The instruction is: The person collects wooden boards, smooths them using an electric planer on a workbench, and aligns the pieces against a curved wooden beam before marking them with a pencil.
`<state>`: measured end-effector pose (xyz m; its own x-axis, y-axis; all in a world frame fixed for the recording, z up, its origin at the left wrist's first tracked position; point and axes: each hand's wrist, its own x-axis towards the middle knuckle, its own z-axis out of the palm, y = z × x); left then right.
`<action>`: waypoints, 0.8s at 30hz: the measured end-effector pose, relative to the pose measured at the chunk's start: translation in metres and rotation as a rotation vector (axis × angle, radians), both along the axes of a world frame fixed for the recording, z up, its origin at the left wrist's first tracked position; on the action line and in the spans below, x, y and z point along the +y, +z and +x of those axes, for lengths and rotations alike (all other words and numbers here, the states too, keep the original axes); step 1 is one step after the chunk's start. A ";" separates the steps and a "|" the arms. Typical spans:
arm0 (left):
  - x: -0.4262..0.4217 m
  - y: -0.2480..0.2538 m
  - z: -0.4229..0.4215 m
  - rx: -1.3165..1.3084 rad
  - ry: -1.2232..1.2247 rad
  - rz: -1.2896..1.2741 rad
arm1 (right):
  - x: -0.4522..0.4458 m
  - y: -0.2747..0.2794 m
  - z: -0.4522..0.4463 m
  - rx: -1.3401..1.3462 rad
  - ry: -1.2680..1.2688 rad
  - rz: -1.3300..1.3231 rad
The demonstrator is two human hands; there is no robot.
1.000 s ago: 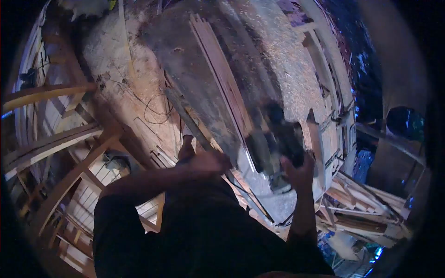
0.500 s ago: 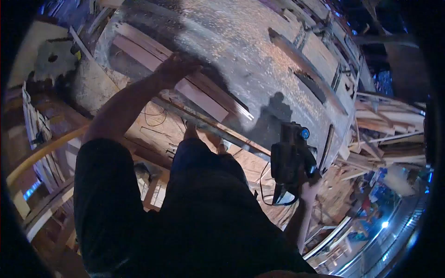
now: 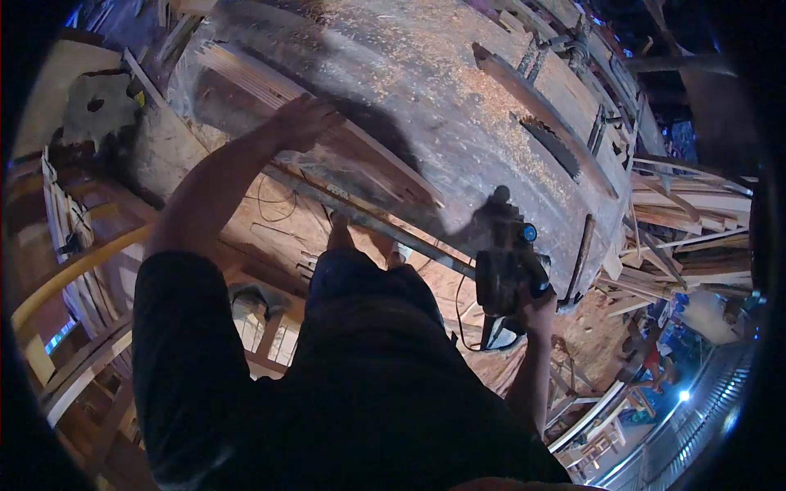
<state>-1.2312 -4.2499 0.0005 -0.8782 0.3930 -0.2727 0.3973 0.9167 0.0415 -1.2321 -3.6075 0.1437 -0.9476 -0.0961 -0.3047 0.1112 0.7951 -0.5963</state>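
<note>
My left hand (image 3: 307,123) is curled over a bundle of long wooden strips (image 3: 381,164) lying side by side on the worktable (image 3: 409,90). Its fingers reach across the strips near the middle of their length. On the right, my right hand (image 3: 538,311) grips the handle of a dark electric hand planer (image 3: 501,278) with a blue knob. The planer is at the table's near edge, to the right of the strips' end. Whether it touches the tabletop I cannot tell. A cable loops down beside it.
Wood shavings are scattered over the tabletop. A toothed saw blade (image 3: 553,147) projects from it, beside a long wooden bar (image 3: 540,110). A short rod (image 3: 583,254) lies near the right edge. Stacked timber (image 3: 688,204) stands at the right; a person (image 3: 655,360) is farther off.
The strips have turned under my left hand: a broad reddish face showed before, and several narrow edges show now. The planer and my right hand have shifted slightly.
</note>
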 end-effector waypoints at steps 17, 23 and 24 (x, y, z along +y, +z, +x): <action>0.005 -0.005 -0.008 0.099 0.140 0.144 | -0.072 0.054 0.001 -0.280 0.024 -0.291; 0.002 -0.039 -0.012 0.155 0.124 0.103 | -0.118 0.029 -0.010 -0.148 0.496 0.077; 0.003 -0.035 -0.010 0.142 0.126 0.087 | -0.118 0.025 -0.009 -0.174 0.481 0.054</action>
<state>-1.2415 -4.2469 -0.0348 -0.9491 0.2946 -0.1120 0.2876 0.9549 0.0745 -1.2415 -3.7253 0.1690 -0.7348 -0.4888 -0.4702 -0.1810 0.8095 -0.5586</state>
